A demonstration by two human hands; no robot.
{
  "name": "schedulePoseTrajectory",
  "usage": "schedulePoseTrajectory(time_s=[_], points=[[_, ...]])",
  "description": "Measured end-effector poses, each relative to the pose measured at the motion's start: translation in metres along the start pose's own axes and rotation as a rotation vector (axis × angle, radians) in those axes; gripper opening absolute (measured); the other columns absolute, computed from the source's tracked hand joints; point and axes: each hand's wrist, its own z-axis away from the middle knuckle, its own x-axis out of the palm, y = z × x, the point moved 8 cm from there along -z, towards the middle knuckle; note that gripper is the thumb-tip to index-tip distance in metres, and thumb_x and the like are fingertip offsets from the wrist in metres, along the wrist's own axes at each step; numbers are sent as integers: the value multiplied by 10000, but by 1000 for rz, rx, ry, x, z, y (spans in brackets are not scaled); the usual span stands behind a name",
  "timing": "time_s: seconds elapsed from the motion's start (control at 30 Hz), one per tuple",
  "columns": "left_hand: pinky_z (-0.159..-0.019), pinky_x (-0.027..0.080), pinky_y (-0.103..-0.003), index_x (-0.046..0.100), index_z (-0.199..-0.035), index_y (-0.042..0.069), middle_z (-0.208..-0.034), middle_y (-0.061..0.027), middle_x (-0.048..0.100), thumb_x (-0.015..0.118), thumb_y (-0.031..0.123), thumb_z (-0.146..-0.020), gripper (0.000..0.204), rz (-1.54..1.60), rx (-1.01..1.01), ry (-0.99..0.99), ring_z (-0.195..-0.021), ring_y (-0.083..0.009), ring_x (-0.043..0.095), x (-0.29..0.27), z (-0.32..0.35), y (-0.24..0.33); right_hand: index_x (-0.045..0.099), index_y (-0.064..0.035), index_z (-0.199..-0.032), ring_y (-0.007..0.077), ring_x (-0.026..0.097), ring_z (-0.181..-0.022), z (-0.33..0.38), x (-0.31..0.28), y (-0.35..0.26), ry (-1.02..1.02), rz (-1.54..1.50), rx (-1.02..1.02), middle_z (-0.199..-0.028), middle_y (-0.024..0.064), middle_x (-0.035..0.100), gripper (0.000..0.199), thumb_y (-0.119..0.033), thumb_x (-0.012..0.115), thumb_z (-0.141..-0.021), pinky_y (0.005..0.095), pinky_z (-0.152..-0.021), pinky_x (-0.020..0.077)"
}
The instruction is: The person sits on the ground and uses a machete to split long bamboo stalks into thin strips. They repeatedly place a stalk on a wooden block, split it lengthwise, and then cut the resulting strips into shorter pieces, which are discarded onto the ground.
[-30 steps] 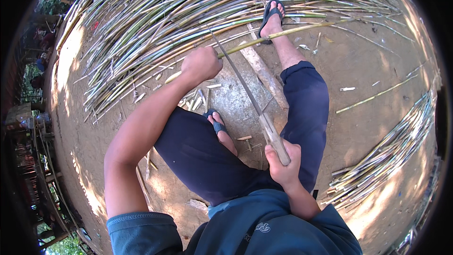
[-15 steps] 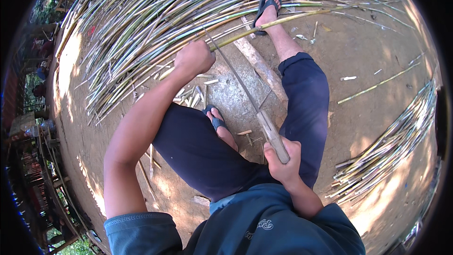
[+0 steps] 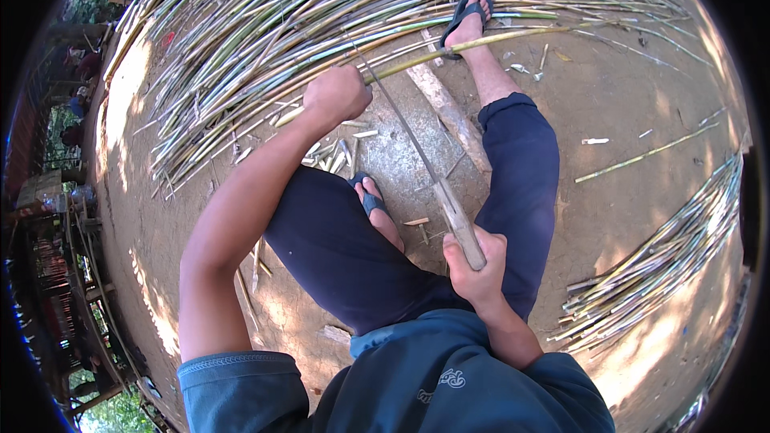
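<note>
The left arm swings out wide to the left of the short pale log [image 3: 451, 116], elbow bent outward and forearm angled forward, so that the left hand [image 3: 337, 98] sits left of the log's far end. That hand is closed in a fist, back of the hand uppermost, around a thin greenish-yellow pole [image 3: 513, 34]; its fingertips are hidden underneath. The pole runs from the fist across the log's far end and onward to the right, crossing at the heel of the right foot [image 3: 467, 22], which is planted in a dark sandal just beyond the log. The right arm is tucked close to the body, its forearm short in view and pointing forward. The right hand [image 3: 479, 266], on the person's side of the log, grips the wooden handle [image 3: 457, 220] of a saw [image 3: 422, 151], thumb lying along the left side. The saw slants forward and leftward, its narrow blade passing left of the log and meeting the pole just beside the left fist. Pale offcuts [image 3: 333, 159] lie on the ground left of the log. A broad heap of long stalks [image 3: 321, 24] spreads beyond the log, and a smaller bundle [image 3: 662, 256] lies well to its right, nearer the person.
</note>
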Motion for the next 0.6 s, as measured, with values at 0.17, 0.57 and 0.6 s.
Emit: schedulePoseTrajectory(time_s=[0.17, 0.57, 0.6], points=[[-830, 522, -506, 698, -938, -26, -969, -266, 681, 577, 339, -846, 395, 50, 27, 44, -914, -422, 668, -20, 5, 19, 577, 9, -670, 72, 465, -482, -67, 32, 6, 2, 88, 20, -511, 29, 503, 220, -128, 647, -828, 292, -464, 354], [-835, 537, -470, 708, -976, -25, -981, -255, 689, 523, 214, -804, 348, 7, 85, 42, -922, -400, 681, -12, 10, 24, 579, 27, -678, 137, 531, -432, -57, 25, 10, 3, 150, -8, -500, 101, 519, 177, -86, 638, -801, 326, -449, 394], [-836, 536, -469, 708, -980, -23, -989, -257, 687, 520, 210, -804, 347, 18, 78, 53, -926, -402, 679, -16, 1, 22, 569, 25, -673, 141, 523, -431, -68, 30, 10, 1, 152, 1, -499, 103, 515, 191, -94, 634, -808, 331, -449, 391]])
